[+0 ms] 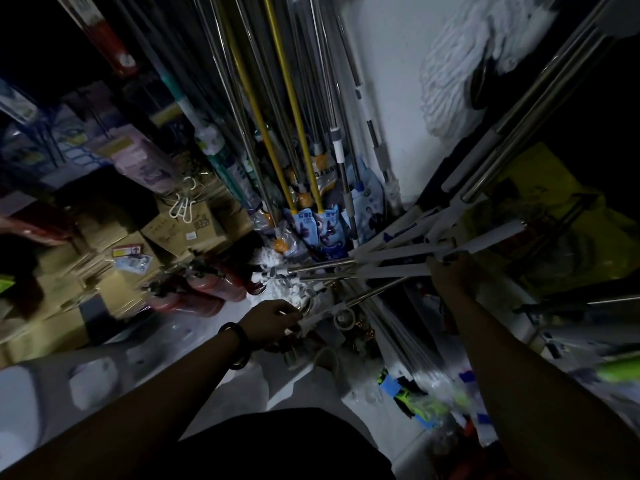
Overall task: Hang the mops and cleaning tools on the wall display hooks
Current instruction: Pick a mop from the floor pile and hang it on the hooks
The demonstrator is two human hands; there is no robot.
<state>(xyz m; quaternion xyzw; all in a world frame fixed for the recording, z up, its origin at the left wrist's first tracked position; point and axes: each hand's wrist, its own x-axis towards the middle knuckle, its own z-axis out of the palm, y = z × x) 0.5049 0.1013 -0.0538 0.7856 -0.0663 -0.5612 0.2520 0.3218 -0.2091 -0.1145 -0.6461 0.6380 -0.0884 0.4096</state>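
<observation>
L. hand (273, 320), lower centre, gripped grey end of steel pole (367, 294); R. hand (446, 276), centre right, fingers curled round grey mop handles (394, 270).

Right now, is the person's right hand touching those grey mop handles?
Touching. In the head view the right hand curls its fingers over the grey mop handles.

Your left hand (273, 320) is covering the end of the pole (360, 297) it is gripping. Your right hand (446, 275) is blurring against the grey handles (391, 270), its grip unreadable. The hanging poles (246, 81) are running off the top edge; the boxes (166, 230) are smearing.
</observation>
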